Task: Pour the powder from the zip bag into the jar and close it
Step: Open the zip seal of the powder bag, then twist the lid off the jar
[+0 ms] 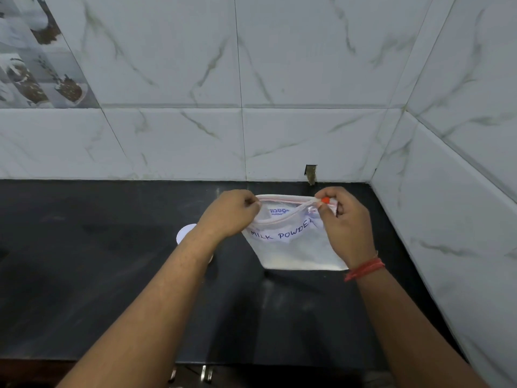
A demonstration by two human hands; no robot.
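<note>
Both hands, left hand (233,212) and right hand (345,219), fingers clamped on zip bag (293,245) top; a jerky pull could puff powder onto the surface (84,275).

Soft, even, rather dim light. The tiled wall (279,79) shows no glare; the dark counter (84,275) carries faint sheen. Wide-angle bending at the frame's edges; lower corners blur.

Black counter (84,275) — marble-veined wall tiles (307,65) behind.
</note>
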